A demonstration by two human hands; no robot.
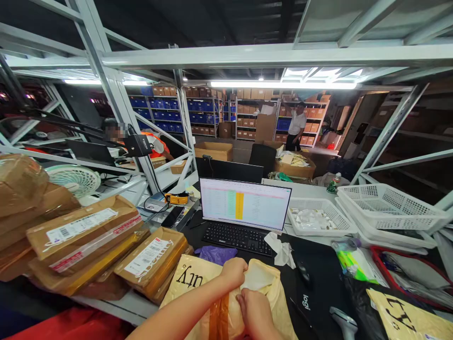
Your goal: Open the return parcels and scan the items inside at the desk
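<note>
A yellow paper mailer [189, 283] is being held at 6 o'clock above the bench [120, 307], and brown packing tape [219, 323] is being seen along it. Its upper part is being pinched by the left hand [231, 273], while the right hand [255, 314], with curled fingers, is being closed on the same mailer beside its pale inner flap [258, 276]. Cardboard parcels [83, 236] are being seen piled at 9 o'clock, and a keyboard [238, 237] at 12 o'clock.
</note>
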